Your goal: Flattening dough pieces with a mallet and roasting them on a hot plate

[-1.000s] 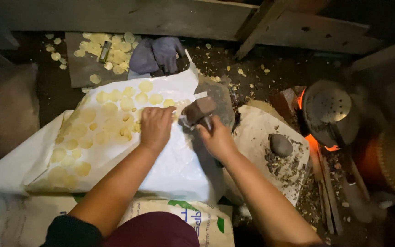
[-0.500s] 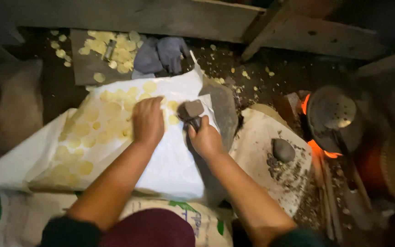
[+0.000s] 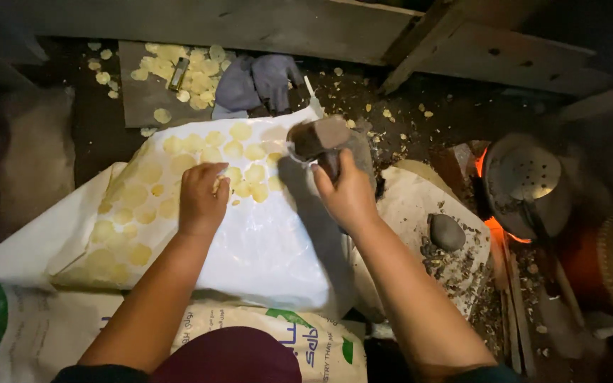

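Looking down, head view: left hand (image 3: 201, 200) rests palm-down on white plastic sheet (image 3: 250, 241), fingers curled together, fingertips touching yellow flattened discs (image 3: 243, 150) laid in rows on sheet. Right hand (image 3: 349, 195) closed around dark stone block (image 3: 318, 138), block raised over sheet's upper right corner, beside discs. Grey cloth (image 3: 257, 81) lies beyond sheet. Rounded grey stone (image 3: 447, 231) sits on debris-strewn sack (image 3: 420, 198) at right. Perforated metal ladle (image 3: 526, 181) over orange glow, far right.
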